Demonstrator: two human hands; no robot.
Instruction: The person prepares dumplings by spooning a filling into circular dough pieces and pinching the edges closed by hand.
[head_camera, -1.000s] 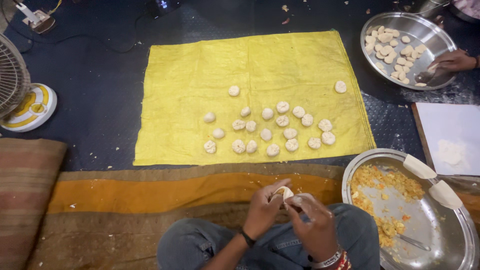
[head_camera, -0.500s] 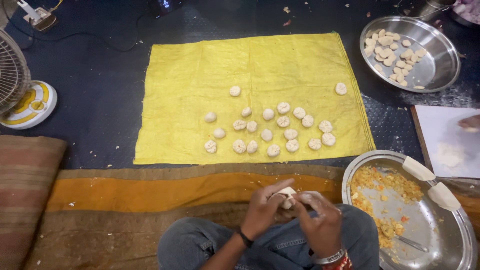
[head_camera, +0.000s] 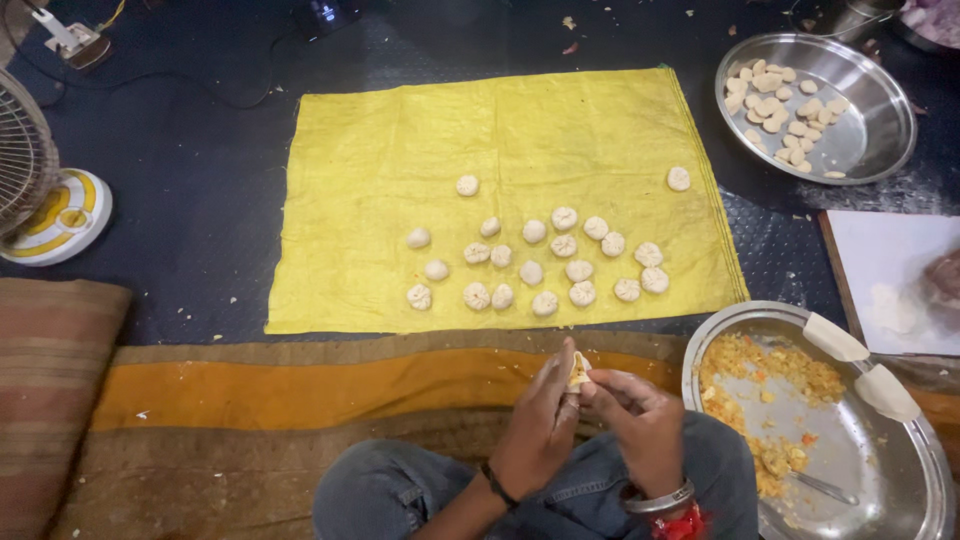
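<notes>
From the head camera, I see the biggest change since a second ago at my own hands: they have drawn tighter together over my lap, and the dumpling (head_camera: 578, 371), which showed as a pale open round between them, is now mostly folded in, with only a bit of orange filling peeking out at the top. My left hand (head_camera: 538, 425) cups and pinches it from one side, fingers closed on it; my right hand (head_camera: 640, 425) presses its fingertips on the other side, also closed on it. I judge the wrapper is being sealed.

Up at the far steel bowl (head_camera: 815, 105) of pale dough pieces, another person's hand that was reaching in a second ago has gone.

The yellow cloth (head_camera: 400, 150) lies flat ahead, with the finished dumplings (head_camera: 545, 262) clustered toward its near edge, unchanged in number as far as I can count. The steel tray (head_camera: 880, 470) of orange filling sits just beside my right knee, a spoon (head_camera: 822, 487) in it and two wrappers (head_camera: 860, 365) draped on its rim. A fan (head_camera: 35, 185) stands well off left. Nothing lies between my hands and the cloth except the striped mat (head_camera: 250, 385).
</notes>
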